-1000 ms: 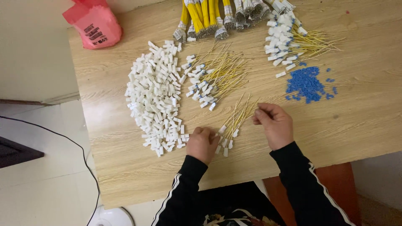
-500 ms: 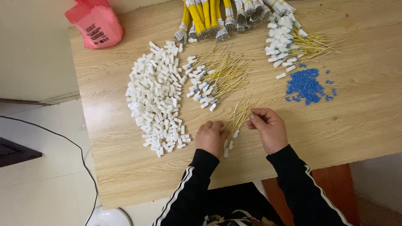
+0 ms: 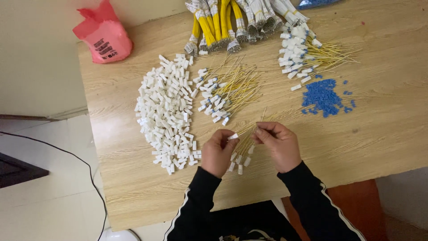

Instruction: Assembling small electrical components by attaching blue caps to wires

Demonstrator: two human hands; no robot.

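The left hand (image 3: 218,152) pinches a small white plastic cap (image 3: 233,136) between its fingertips, and the right hand (image 3: 280,145) is closed on the end of a thin yellow wire (image 3: 261,121) just beside it; the two hands sit close together near the front edge of the tabletop (image 3: 379,134), above a small bunch of capped wires (image 3: 240,154) lying between them. In my judgement the main risk is a slip: the cap is tiny and the wire thin and springy, so a loose pinch could let the cap drop into the bunch below, or the wire could bend rather than seat. A sleeve could also sweep into the large heap of white caps (image 3: 167,111) at the left, which lies near the left wrist, and scatter pieces toward the left edge. Further back lies a fan of finished wires (image 3: 227,91), another heap of capped wires (image 3: 307,51) toward the right back, and a scatter of blue bits (image 3: 322,97) that could roll if bumped. Yellow and white cable bundles (image 3: 232,22) rest along the back edge, and a red plastic bag (image 3: 103,35) sits at the back left corner. The tabletop is pale wood grain; beyond it lie a light tiled floor (image 3: 49,178) and a dark cord (image 3: 84,167).
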